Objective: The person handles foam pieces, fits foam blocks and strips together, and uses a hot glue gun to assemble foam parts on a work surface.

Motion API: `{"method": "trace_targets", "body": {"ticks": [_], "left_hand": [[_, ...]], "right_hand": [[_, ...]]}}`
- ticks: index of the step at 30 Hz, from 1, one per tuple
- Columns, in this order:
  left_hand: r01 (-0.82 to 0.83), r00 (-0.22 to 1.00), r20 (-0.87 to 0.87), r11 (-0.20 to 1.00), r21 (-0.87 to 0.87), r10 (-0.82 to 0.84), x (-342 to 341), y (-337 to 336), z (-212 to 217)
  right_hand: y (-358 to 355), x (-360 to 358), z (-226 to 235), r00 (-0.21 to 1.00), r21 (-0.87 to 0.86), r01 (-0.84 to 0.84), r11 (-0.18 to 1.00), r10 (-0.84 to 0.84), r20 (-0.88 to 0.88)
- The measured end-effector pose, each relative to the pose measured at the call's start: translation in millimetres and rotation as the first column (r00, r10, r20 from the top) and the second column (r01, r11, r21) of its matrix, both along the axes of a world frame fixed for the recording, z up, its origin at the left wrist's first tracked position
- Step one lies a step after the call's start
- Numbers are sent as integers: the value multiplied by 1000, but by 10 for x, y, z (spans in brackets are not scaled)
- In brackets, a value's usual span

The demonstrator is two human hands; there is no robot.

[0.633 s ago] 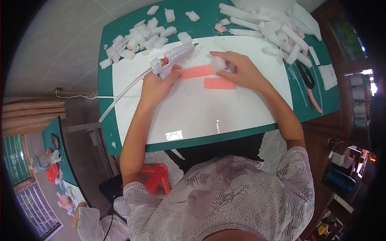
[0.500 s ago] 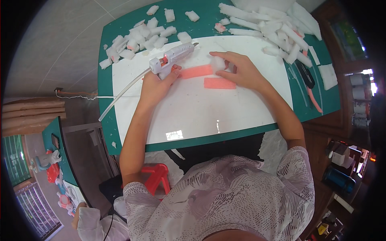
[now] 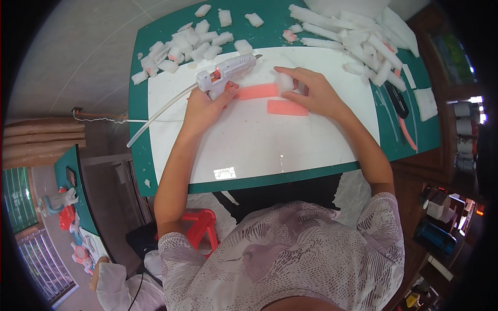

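Note:
A white hot glue gun is held in my left hand, its nozzle pointing to the far right and a clear glue stick trailing from its back. My right hand grips a white foam piece between thumb and fingers. That piece stands at the right end of a pink foam strip; whether the two are joined I cannot tell. The strip's left end meets the fingers of my left hand. Just nearer to me, a shorter pink foam block lies on the white board.
White foam chunks are heaped at the far left, and longer foam strips at the far right. A black-handled cutter lies on the green table at right. A red stool stands below; another person's white sleeve shows at lower left.
The whole view has shifted slightly. Both hands keep their holds on the glue gun and the white foam piece, with little visible movement.

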State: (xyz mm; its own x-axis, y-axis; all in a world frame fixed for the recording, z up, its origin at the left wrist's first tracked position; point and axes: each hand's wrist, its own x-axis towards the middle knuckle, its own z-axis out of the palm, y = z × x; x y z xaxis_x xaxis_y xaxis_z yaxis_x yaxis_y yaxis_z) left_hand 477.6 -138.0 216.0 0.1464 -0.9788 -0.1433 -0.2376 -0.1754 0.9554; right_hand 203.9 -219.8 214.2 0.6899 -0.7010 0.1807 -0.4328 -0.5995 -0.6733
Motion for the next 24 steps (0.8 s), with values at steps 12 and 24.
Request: {"method": "trace_targets", "body": {"ticks": [12,24], "left_hand": [[27,1000,-13,999,35,-26,12,-11,23],[32,999,-29,999,22,-31,9,-17,-10]], "right_hand": [[3,23,6,1000,43,18,999,-17,-11],[12,29,-11,1000,48,24,999,-24,-11]]}}
